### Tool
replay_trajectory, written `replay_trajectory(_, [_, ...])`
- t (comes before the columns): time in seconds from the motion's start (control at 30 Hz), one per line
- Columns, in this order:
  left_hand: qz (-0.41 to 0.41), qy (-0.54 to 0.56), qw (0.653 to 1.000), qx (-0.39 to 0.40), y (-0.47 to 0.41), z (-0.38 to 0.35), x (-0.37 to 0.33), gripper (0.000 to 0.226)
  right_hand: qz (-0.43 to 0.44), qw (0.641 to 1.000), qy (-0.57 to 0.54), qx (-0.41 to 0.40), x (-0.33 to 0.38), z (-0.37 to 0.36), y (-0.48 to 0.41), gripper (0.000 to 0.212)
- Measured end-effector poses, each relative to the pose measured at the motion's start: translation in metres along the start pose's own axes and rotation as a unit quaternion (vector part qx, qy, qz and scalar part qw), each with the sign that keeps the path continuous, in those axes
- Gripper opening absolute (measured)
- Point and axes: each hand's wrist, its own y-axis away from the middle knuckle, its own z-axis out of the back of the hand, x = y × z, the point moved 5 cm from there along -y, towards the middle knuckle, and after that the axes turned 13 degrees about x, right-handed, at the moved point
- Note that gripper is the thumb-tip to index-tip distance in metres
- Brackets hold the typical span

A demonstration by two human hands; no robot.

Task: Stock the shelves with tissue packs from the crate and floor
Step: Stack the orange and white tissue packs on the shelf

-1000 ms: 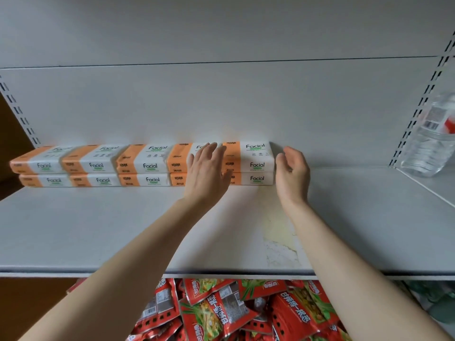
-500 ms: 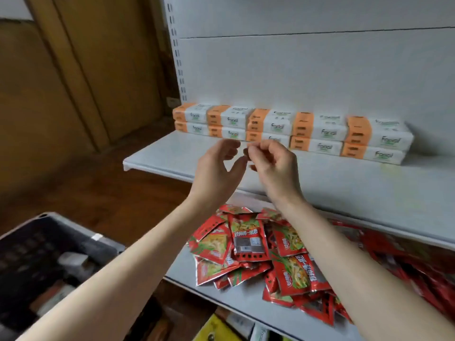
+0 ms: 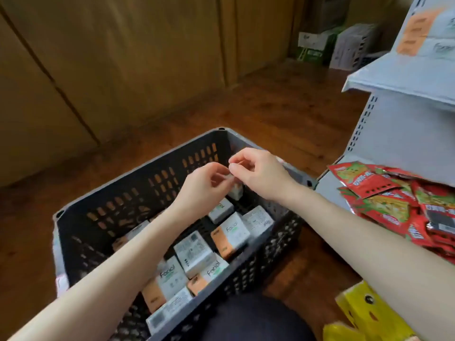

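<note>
Tissue packs [image 3: 230,236], orange and white, lie jumbled in the crate [image 3: 123,203], some face up and some showing their printed backs. Nearest, at the crate's near right corner, a dark-clothed knee [image 3: 248,318] shows, with yellow packaging [image 3: 364,313] further right of it. Over the crate's far end both bare arms reach in. The left grip [image 3: 205,184] and the right grip [image 3: 258,172] hang above the packs with fingers curled and fingertips meeting; I cannot tell whether anything is pinched between them. Right of the crate, red snack packets [image 3: 384,193] are heaped on a lower shelf [image 3: 325,185]. Above it an upper shelf [image 3: 394,80] carries more shelved packs [image 3: 418,30]. Beyond the crate spreads the wooden floor [image 3: 283,112], then cartons [image 3: 317,45] against the wall.
</note>
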Motion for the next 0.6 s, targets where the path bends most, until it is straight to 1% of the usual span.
replay_trajectory(0.07, [0.056,-0.011,0.998,0.04,0.01,0.007,0.044,0.022,-0.028,0.998,-0.005,0.057,-0.001,-0.043,-0.022,0.017])
replay_trajectory(0.13, [0.123,-0.038,0.987,0.093,0.022,0.009,0.087,0.027,-0.072,0.988,-0.015,0.133,-0.006,-0.088,-0.041,0.016])
replay_trajectory(0.2, [0.196,-0.071,0.968,0.141,0.034,0.01,0.13,0.031,-0.125,0.969,0.003,0.214,-0.013,-0.133,-0.055,0.022])
replay_trajectory(0.23, [0.236,-0.076,0.957,0.152,0.04,0.011,0.152,0.031,-0.15,0.956,0.016,0.25,-0.017,-0.154,-0.061,0.028])
replay_trajectory(0.3, [0.313,-0.058,0.937,0.145,0.049,0.013,0.198,0.018,-0.192,0.932,0.021,0.306,-0.023,-0.19,-0.071,0.034])
replay_trajectory(0.33, [0.342,-0.042,0.929,0.133,0.052,0.013,0.216,0.012,-0.207,0.922,0.019,0.328,-0.028,-0.203,-0.075,0.032])
replay_trajectory(0.4, [0.396,-0.011,0.912,0.105,0.059,0.014,0.252,0.011,-0.237,0.901,0.019,0.362,-0.034,-0.231,-0.085,0.021])
replay_trajectory(0.47, [0.451,0.016,0.888,0.088,0.063,0.011,0.275,0.025,-0.26,0.888,0.02,0.378,-0.039,-0.253,-0.093,0.019])
replay_trajectory(0.57, [0.473,0.019,0.872,0.122,0.056,-0.004,0.296,0.036,-0.282,0.87,0.028,0.405,-0.044,-0.278,-0.099,0.025])
replay_trajectory(0.6, [0.491,0.028,0.861,0.127,0.055,-0.009,0.302,0.039,-0.284,0.865,0.037,0.412,-0.046,-0.284,-0.101,0.029])
